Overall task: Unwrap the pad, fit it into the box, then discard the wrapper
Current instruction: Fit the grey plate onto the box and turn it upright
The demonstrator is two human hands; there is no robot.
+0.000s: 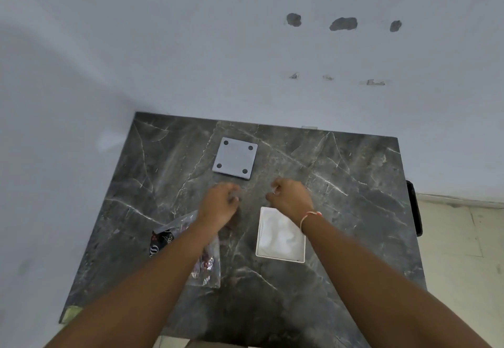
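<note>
Pad [235, 158]: grey square w/ four dark round dots, one near each corner. Lies flat on the surface [341, 184], far side, bare, no wrap on it as far as can be seen. Square, so no real long axis; its edges sit slightly rotated vs. the surface edge.

Key relation: pad is just beyond both hands, away from the body. Left hand [218, 203] sits below the pad's near edge, a bit left of centre. Right hand [291, 197] is off the pad's near-right corner. Left looks marginally nearer. Neither touches the pad.

Fingers: both hands curled loosely, palms down, nothing visibly held. Frame is motion-blurred at the left fingertips, so a small scrap pinched there can't be ruled out.

Box [281, 234]: white, open top, shallow, near-right of centre, partly under the right wrist. Pale crumpled lining inside, prob. paper or film. Pad not in it yet.

Wrapper [210, 265]: clear plastic w/ black and red print, lies flat under the left forearm, near-left. Not discarded yet.

Writing: print on wrapper has white lettering on black, unreadable at this res. No brand legible on pad or box.

Red-and-white thread band [309, 215] on right wrist.
</note>
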